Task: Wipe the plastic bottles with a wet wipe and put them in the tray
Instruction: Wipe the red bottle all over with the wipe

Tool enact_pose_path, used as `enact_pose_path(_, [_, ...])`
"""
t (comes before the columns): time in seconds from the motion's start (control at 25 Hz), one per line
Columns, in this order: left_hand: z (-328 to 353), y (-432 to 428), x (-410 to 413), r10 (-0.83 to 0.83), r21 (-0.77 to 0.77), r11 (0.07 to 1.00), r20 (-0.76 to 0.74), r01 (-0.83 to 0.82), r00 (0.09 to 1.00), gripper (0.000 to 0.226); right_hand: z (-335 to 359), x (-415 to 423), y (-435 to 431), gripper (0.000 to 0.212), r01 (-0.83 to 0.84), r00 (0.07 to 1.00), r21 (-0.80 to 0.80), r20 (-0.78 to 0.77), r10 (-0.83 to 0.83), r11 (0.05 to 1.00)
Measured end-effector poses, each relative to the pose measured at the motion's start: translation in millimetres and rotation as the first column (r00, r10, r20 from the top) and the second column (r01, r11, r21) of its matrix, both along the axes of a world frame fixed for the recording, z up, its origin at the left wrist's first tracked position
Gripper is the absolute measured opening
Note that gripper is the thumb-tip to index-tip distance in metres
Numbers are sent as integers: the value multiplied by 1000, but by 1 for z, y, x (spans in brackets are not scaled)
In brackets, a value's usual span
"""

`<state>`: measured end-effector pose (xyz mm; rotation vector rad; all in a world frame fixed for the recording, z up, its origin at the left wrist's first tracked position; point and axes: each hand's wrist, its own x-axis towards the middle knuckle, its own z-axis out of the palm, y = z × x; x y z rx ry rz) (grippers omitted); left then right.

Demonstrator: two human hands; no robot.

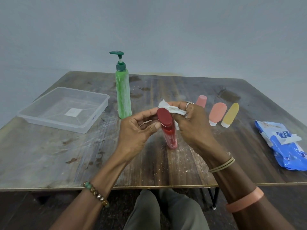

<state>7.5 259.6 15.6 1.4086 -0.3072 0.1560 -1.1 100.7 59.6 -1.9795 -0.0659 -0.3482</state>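
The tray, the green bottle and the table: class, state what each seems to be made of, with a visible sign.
Tray: clear glossy plastic, probably; the table shows through its walls. Green bottle: see-through plastic, it seems; streaky green contents show inside, under a darker opaque pump. Table: wood or wood-look board, matt and worn; grain lines and stains show.

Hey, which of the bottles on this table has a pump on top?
The tall green bottle, standing upright beside the clear tray. The red bottle, the two pink bottles and the yellow bottle have no pump.
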Motion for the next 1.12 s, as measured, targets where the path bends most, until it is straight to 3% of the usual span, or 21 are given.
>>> enact_pose_path(0.2, [-3, -14, -13, 27, 178, 983, 71, -40, 997, 44, 0, -3, -1, 24, 29, 998, 30, 47, -31, 999])
enact_pose_path(0.36, [-1, -23, -19, 75, 278, 956, 73, -92, 995, 77, 0, -8, -1, 24, 19, 999, 52, 50, -22, 998])
enact_pose_path(0.48, [3, -22, -14, 94, 302, 947, 77, -113, 993, 62, 0, -9, -3, 27, 5, 999, 90, 35, -8, 996])
enact_pose_path(0.64, [8, -2, 2, -92, 353, 932, 12, 82, 996, 58, 12, -2, -13, 19, -39, 999, 97, -32, 42, 994])
enact_pose_path(0.72, [13, 5, 7, -127, 392, 914, 42, 101, 991, 51, 19, 1, -18, 17, -95, 993, 87, -68, 102, 992])
enact_pose_path(0.88, [18, 6, 13, -44, 305, 952, 82, 17, 996, 49, 23, 0, -25, 17, -157, 975, 121, -136, 174, 980])
enact_pose_path(1.04, [18, -3, 15, -95, 223, 972, 98, 72, 991, 47, 16, -10, -27, 18, -98, 987, 150, -113, 116, 984])
enact_pose_path(1.12, [16, -8, 13, -30, 190, 982, 112, 8, 993, 40, 12, -14, -26, 16, -77, 991, 202, -93, 97, 976])
